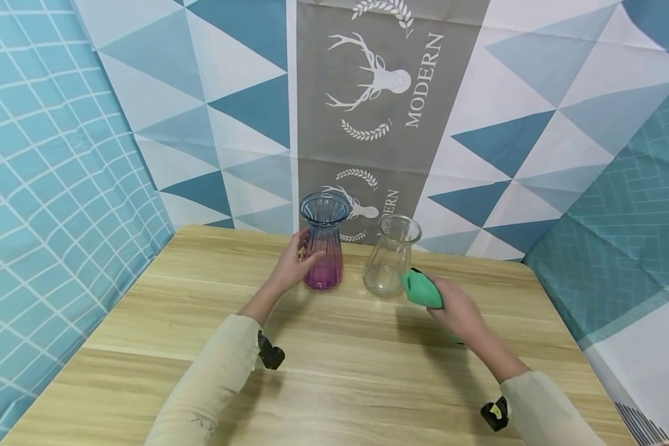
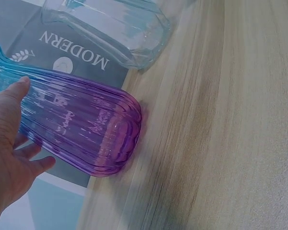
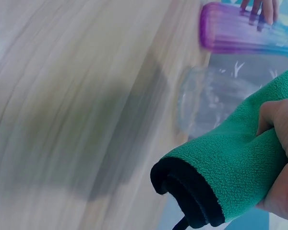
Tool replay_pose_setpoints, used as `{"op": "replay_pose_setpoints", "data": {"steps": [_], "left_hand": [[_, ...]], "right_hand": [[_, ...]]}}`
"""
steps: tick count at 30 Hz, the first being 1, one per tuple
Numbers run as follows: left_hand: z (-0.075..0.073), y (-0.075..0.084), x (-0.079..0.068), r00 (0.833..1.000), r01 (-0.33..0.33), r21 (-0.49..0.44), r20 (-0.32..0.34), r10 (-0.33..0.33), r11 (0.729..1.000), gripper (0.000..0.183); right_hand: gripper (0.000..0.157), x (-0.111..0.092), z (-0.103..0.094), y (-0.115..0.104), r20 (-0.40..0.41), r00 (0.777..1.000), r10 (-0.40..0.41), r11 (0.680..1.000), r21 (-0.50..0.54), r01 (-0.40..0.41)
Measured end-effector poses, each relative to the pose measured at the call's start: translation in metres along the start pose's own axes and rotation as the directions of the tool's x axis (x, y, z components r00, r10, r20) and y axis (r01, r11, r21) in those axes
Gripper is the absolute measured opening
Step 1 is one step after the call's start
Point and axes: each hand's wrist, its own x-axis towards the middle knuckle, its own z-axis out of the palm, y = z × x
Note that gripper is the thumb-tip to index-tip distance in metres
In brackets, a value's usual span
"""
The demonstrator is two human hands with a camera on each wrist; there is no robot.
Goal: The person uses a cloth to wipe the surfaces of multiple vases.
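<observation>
My left hand [image 1: 293, 265] is at the left side of a ribbed glass vase [image 1: 324, 263], blue at its flared rim and fading to purple at the base. The thumb lies along the front of the vase and the fingers reach round behind it, as the left wrist view shows. The vase stands upright on the table. In my right hand [image 1: 456, 310] is a folded green cloth [image 3: 225, 158] with a black edge, pinched between thumb and fingers. Just left of that cloth a clear glass vase [image 1: 387, 266] stands upright, its lower right side close by the cloth.
The wooden table [image 1: 334, 384] ends at the back against a hanging cloth [image 1: 245, 124] with triangles, deer heads and lettering. Blue checked cloth [image 1: 50, 155] hangs on the left, and teal patterned cloth [image 1: 635, 217] on the right.
</observation>
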Motion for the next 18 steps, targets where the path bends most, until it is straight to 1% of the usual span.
{"op": "replay_pose_setpoints", "data": {"steps": [4,7,10,13,18], "left_hand": [[0.001,0.0,0.0,1.0,0.003,-0.002,0.003,-0.003,1.0,0.081],[0.001,0.0,0.0,1.0,0.008,-0.005,0.005,-0.008,1.0,0.082],[0.0,0.001,0.0,1.0,0.008,-0.006,-0.001,-0.008,1.0,0.081],[-0.001,0.001,0.0,1.0,0.001,-0.008,-0.008,-0.001,1.0,0.08],[-0.001,0.0,0.002,1.0,-0.011,-0.012,-0.005,0.011,1.0,0.08]], "right_hand": [[0.058,0.003,0.0,-0.01,-0.025,0.999,-0.023,0.999,0.029,0.023],[0.057,0.006,0.002,-0.017,-0.06,0.997,-0.049,0.998,0.045,0.051],[0.055,0.011,0.002,-0.027,-0.087,0.995,-0.055,0.996,0.068,0.061],[0.055,0.017,0.002,-0.037,-0.098,0.995,-0.034,0.996,0.084,0.042],[0.06,0.027,-0.001,-0.054,-0.107,0.994,-0.003,0.995,0.099,0.013]]}}
